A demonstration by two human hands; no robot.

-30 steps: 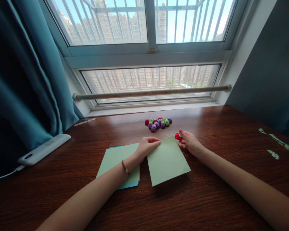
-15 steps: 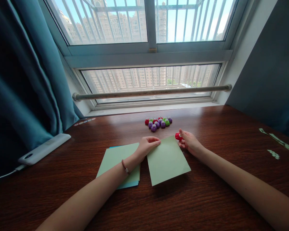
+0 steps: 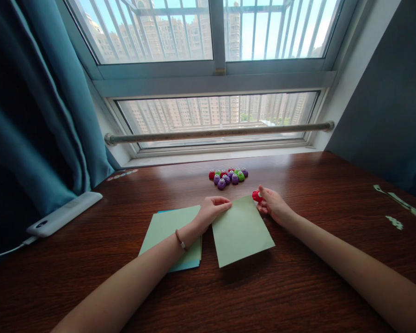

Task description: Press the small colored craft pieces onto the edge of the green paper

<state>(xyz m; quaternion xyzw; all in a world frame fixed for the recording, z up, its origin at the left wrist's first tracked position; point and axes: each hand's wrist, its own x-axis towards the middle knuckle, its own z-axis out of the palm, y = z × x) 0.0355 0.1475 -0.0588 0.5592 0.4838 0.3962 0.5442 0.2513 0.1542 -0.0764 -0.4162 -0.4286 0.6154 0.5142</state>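
Note:
My left hand (image 3: pixel 213 210) pinches the upper left edge of a pale green sheet of paper (image 3: pixel 242 236), which is tilted with its near edge raised off the table. At the sheet's upper right corner, my right hand (image 3: pixel 272 203) grips a small red craft punch (image 3: pixel 257 196), thumb on top. The punch meets the paper at that corner; whether the edge sits inside its slot I cannot tell. Beneath my left wrist lies a stack of green and blue paper (image 3: pixel 175 222). Beyond the hands stands a cluster of red, green and purple craft punches (image 3: pixel 226 179).
A white phone-like device (image 3: pixel 65 215) with a cable rests at the table's left by the blue curtain (image 3: pixel 48 106). Pale cut strips (image 3: pixel 404 203) and small paper pieces (image 3: pixel 394 223) lie on the right. A metal rail (image 3: pixel 218 134) crosses the window behind the wooden table (image 3: pixel 249 300).

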